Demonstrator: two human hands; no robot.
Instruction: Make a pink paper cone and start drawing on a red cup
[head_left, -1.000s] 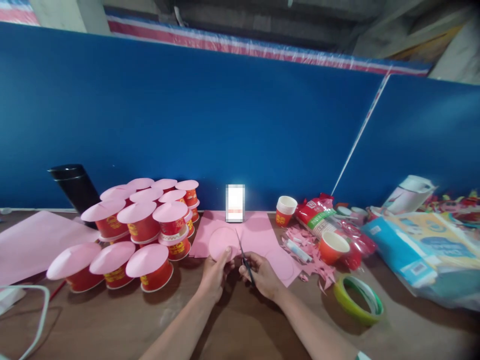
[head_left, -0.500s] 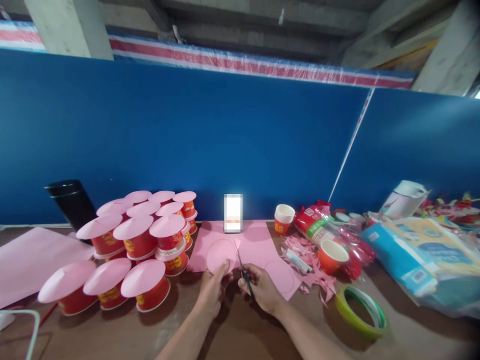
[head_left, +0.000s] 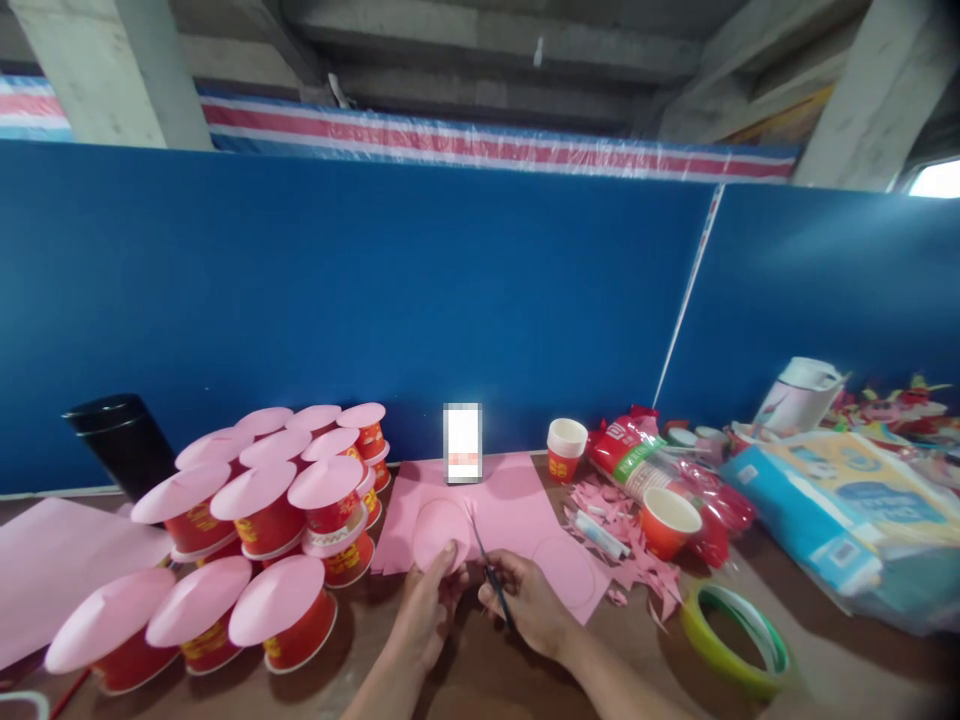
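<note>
My left hand (head_left: 427, 610) pinches the near edge of a pink paper circle (head_left: 439, 530), holding it up over the brown table (head_left: 480, 680). My right hand (head_left: 529, 603) grips small dark scissors (head_left: 484, 560), blades pointing up and away beside the circle's right edge. Under both hands lies a pink paper sheet (head_left: 510, 500) with a circle outline drawn near its right corner. A phone (head_left: 462, 442) stands against the blue partition just behind.
Several upturned red paper cups topped with pink paper cones (head_left: 255, 530) crowd the left. A black flask (head_left: 120, 440) stands behind them. Right: pink scraps (head_left: 637, 540), an open red cup (head_left: 667, 520), a glue tube (head_left: 600, 535), a green tape roll (head_left: 735, 640), cup packs and bags (head_left: 825, 500).
The view has tilted up, so everything sits lower in frame. Both hands keep their grip on the circle and the scissors, with little movement between them.
</note>
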